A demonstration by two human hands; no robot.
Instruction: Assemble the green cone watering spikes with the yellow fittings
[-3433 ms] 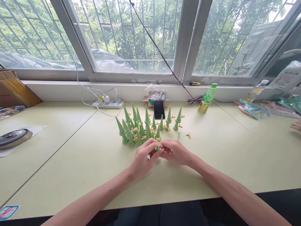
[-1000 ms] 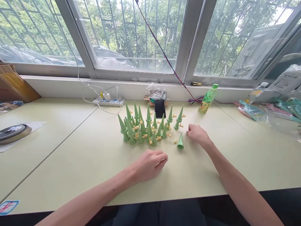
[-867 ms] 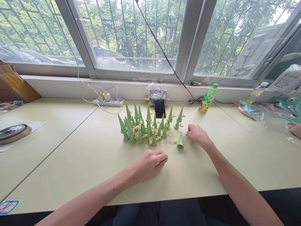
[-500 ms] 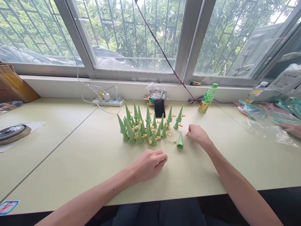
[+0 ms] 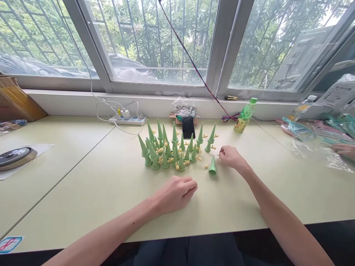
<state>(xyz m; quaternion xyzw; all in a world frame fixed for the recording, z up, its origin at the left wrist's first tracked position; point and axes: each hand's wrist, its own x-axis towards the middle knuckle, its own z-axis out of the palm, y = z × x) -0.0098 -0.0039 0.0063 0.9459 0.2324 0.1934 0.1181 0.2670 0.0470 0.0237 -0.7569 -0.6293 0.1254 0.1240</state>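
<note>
Several green plastic cones (image 5: 172, 149) with small yellow side pieces stand upright in a cluster mid-table. One lone green cone (image 5: 212, 166) stands to their right, a loose yellow piece (image 5: 206, 166) beside it. My right hand (image 5: 232, 157) rests just right of that cone, fingers curled and pinched on a small yellow piece (image 5: 218, 158) at the fingertips. My left hand (image 5: 177, 193) lies palm down on the table in front of the cluster, fingers curled under, with nothing visible in it.
A black phone (image 5: 188, 128), a green bottle (image 5: 244, 115) and a power strip (image 5: 127, 120) line the back edge. A cardboard box (image 5: 16, 101) and a round disc (image 5: 15, 157) sit left. Another person's hand (image 5: 344, 150) holds clear plastic (image 5: 318, 151) at right.
My hands, first together on a cone, have parted. My right hand has closed on the yellow piece and shifted slightly up-left. The other person's hand has laid plastic on the table.
</note>
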